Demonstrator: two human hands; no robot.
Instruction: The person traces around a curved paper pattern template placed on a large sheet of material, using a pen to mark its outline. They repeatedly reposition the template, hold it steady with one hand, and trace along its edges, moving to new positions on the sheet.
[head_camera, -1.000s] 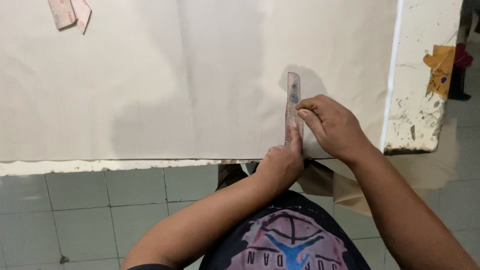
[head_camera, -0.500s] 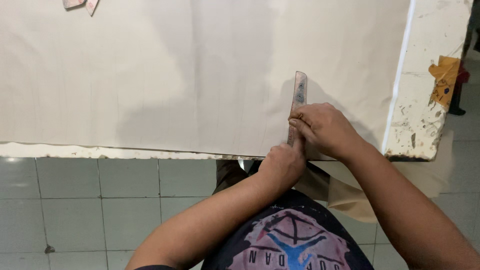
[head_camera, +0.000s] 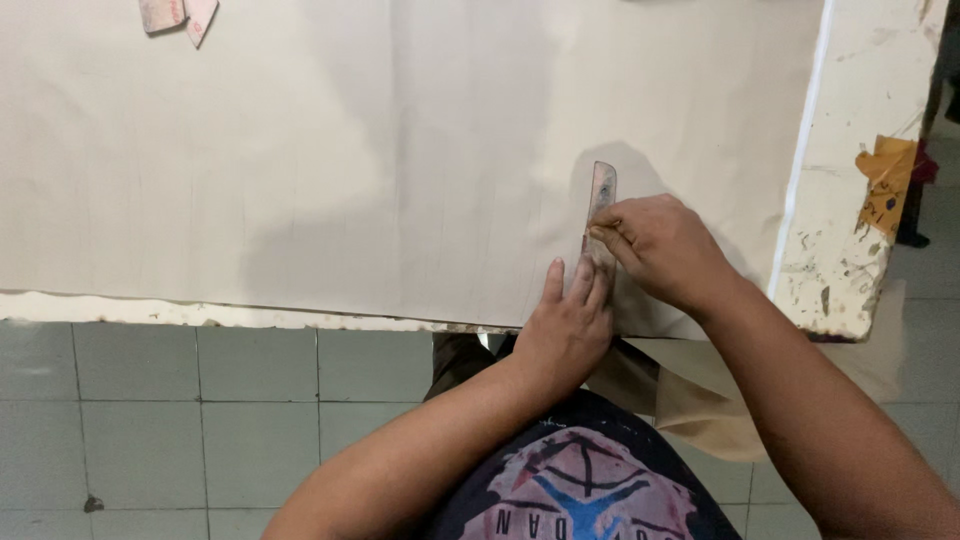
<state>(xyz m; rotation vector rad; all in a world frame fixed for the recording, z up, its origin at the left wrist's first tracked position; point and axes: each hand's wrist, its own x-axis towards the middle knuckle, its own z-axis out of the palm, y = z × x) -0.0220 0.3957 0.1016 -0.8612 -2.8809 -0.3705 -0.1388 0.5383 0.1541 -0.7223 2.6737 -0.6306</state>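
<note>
The left hand is lying flat, fingers extended, pressing the near end of a narrow clear ruler onto a large sheet of cream fabric. The ruler is lying upright across the fabric near the table's front edge. The right hand is pinching closed on a small marking tool at the ruler's right edge; its kind cannot be determined. The fabric is covering a worn white table.

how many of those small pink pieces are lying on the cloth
2, side by side at the top left of the cream cloth: the left pink piece and the right pink piece, touching or nearly so. Both are cut off by the frame edge; more may lie out of view.
</note>
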